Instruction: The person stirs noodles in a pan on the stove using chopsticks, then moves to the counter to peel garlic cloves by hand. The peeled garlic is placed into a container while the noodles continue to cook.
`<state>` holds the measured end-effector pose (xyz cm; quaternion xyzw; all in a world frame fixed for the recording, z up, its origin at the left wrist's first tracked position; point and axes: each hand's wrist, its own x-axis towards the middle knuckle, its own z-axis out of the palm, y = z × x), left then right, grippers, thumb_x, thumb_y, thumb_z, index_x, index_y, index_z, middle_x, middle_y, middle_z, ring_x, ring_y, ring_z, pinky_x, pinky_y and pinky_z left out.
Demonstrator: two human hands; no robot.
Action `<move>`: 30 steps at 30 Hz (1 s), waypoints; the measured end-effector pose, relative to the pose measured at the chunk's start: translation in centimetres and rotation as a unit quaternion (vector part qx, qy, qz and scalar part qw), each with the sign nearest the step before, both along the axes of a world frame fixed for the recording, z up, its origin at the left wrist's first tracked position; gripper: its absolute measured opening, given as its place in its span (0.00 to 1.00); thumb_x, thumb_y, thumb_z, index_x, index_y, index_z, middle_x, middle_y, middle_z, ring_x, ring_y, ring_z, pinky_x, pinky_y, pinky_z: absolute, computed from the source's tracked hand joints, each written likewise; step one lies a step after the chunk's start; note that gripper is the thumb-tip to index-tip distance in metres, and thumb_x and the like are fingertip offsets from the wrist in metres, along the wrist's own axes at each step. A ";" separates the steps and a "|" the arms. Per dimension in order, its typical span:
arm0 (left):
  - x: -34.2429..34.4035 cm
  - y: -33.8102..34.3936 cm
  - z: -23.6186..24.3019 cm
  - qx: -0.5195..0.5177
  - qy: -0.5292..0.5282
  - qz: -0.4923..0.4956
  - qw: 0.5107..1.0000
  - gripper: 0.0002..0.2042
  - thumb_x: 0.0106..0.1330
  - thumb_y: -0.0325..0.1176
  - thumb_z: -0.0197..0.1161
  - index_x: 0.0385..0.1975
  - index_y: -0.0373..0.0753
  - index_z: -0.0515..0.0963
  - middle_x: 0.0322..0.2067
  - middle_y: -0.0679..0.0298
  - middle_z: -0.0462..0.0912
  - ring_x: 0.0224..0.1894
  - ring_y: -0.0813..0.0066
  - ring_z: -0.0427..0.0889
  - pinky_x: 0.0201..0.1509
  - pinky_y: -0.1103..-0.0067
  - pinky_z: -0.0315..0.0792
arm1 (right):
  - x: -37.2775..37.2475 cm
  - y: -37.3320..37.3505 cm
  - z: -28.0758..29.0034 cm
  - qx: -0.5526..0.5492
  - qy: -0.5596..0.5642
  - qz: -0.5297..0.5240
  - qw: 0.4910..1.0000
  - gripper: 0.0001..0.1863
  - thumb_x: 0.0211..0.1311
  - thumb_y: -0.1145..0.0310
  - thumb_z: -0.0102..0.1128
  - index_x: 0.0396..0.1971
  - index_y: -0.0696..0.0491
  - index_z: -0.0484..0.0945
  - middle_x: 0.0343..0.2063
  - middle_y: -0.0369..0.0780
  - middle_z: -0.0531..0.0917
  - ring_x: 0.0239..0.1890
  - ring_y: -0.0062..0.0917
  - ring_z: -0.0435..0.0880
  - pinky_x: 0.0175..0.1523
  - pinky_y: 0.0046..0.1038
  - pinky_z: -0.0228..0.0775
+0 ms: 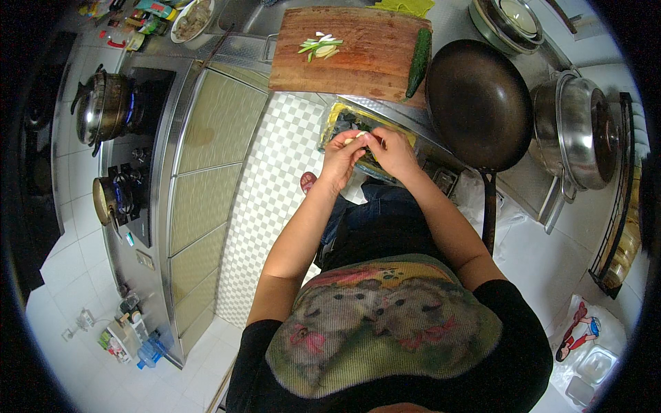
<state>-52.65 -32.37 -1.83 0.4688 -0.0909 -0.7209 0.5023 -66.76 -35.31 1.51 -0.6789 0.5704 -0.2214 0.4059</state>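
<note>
My left hand and my right hand meet in front of me, fingers pinched together on a small pale garlic clove. Fingers cover most of the clove. Directly below them is a trash bin with a yellow rim and dark scraps inside. Just beyond the hands lies a wooden cutting board. Cut scallion pieces and pale yellow slices are heaped on its left half. A whole cucumber rests along its right edge.
A dark wok sits right of the board, its handle toward me. Beyond it are a lidded steel pot and stacked bowls. On the left, a pot and a small pan stand over lit blue flames.
</note>
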 end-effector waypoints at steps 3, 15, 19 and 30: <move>0.0 0.0 0.4 -0.005 -0.008 -0.040 0.999 0.06 0.61 0.27 0.57 0.36 0.37 0.74 0.27 0.66 0.78 0.29 0.80 0.77 0.28 0.87 0.72 | -0.1 0.2 -1.0 -0.051 0.019 0.032 0.998 0.15 0.59 0.60 0.48 0.24 0.58 0.72 0.26 0.47 0.76 0.32 0.44 0.75 0.35 0.40 0.66; -0.9 0.0 2.4 -0.107 -0.135 -0.071 0.982 0.09 0.64 0.32 0.55 0.39 0.35 0.74 0.23 0.66 0.76 0.16 0.85 0.68 0.19 0.88 0.62 | 0.3 0.9 -1.0 0.049 -0.080 -0.030 0.995 0.17 0.64 0.59 0.41 0.30 0.58 0.73 0.26 0.49 0.77 0.30 0.43 0.76 0.36 0.37 0.66; -0.9 0.2 2.6 -0.141 -0.138 -0.062 0.978 0.09 0.64 0.32 0.55 0.39 0.35 0.74 0.23 0.66 0.76 0.16 0.85 0.67 0.19 0.88 0.60 | 0.5 1.1 -0.4 0.167 -0.239 -0.072 0.954 0.19 0.65 0.57 0.42 0.30 0.58 0.74 0.21 0.40 0.76 0.23 0.29 0.74 0.30 0.28 0.65; -0.9 1.1 1.7 -0.172 -0.172 -0.033 0.969 0.08 0.65 0.29 0.52 0.41 0.35 0.73 0.24 0.67 0.75 0.17 0.87 0.65 0.19 0.89 0.60 | 0.7 1.2 0.1 0.435 -0.444 -0.155 0.768 0.17 0.67 0.55 0.42 0.26 0.52 0.69 0.14 0.27 0.61 0.11 0.10 0.53 0.15 0.16 0.44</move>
